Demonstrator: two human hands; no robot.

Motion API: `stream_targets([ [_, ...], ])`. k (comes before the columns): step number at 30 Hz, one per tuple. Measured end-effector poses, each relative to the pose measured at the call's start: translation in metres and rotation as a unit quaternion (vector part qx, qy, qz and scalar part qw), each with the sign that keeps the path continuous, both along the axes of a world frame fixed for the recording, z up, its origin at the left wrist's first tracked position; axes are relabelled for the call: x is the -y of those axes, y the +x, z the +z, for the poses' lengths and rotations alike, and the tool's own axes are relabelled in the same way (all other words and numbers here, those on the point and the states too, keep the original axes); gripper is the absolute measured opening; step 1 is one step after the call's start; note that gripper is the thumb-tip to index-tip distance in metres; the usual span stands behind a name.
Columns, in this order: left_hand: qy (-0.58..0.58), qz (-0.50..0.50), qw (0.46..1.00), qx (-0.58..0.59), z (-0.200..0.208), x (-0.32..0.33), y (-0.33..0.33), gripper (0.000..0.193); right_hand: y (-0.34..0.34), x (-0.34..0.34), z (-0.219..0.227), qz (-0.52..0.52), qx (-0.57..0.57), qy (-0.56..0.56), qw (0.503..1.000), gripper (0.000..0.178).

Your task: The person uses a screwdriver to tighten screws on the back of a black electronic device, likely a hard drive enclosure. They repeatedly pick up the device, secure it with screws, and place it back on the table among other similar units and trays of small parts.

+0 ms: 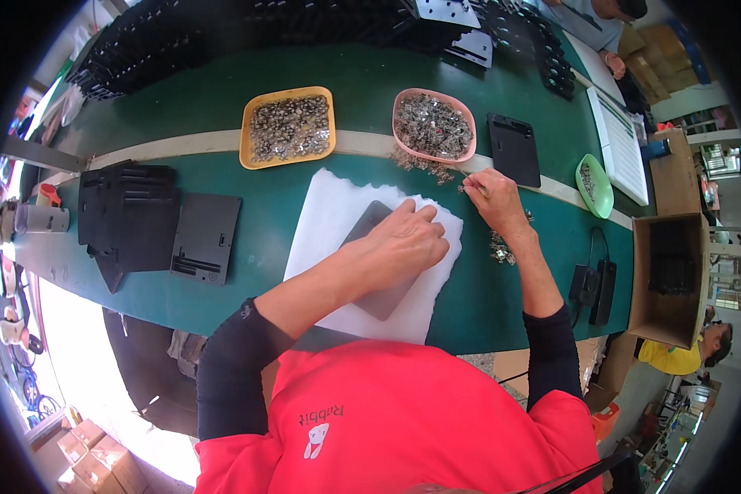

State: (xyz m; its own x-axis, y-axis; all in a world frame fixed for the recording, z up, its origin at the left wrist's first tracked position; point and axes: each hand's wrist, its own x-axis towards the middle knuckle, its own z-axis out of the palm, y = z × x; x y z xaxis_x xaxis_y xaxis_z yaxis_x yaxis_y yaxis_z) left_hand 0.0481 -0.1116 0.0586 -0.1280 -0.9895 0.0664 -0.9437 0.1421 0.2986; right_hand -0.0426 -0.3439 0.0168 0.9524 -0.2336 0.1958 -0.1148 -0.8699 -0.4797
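The left forearm angles in from the lower left, its hand bent over one grey panel on one white sheet — fingers curled, though whether they grip anything I cannot tell. The right hand reaches forward beside spilled parts, thumb and fingers narrow; a held part would be too small to make out. Three trays: yellow and pink, both full of small metal parts — and green, holding fewer.
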Motion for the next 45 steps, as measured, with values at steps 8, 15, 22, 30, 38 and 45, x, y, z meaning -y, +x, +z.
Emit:
stream_targets([
  [8,-0.136,0.378,0.916,0.009,-0.004,-0.036,0.091,0.01,-0.016,-0.018,0.017,-0.038,0.0,0.163,0.986,0.011],
  [15,0.017,0.395,0.918,0.012,-0.035,-0.05,0.145,0.015,-0.017,-0.043,0.031,-0.07,-0.115,0.32,0.938,0.013],
  [22,0.001,0.383,0.923,0.021,-0.036,-0.059,0.14,0.014,-0.019,-0.056,0.024,-0.047,-0.106,0.237,0.965,0.015],
  [30,-0.024,0.419,0.907,0.016,-0.033,-0.093,0.128,0.016,-0.022,-0.069,0.025,0.003,-0.045,0.19,0.981,0.014],
  [38,-0.113,0.484,0.867,-0.047,-0.049,-0.098,0.127,0.014,-0.015,-0.068,0.034,0.042,-0.11,0.355,0.927,0.017],
  [45,-0.221,0.505,0.833,-0.046,-0.056,-0.099,0.127,0.015,-0.007,-0.07,0.051,0.025,-0.171,0.414,0.894,0.019],
])
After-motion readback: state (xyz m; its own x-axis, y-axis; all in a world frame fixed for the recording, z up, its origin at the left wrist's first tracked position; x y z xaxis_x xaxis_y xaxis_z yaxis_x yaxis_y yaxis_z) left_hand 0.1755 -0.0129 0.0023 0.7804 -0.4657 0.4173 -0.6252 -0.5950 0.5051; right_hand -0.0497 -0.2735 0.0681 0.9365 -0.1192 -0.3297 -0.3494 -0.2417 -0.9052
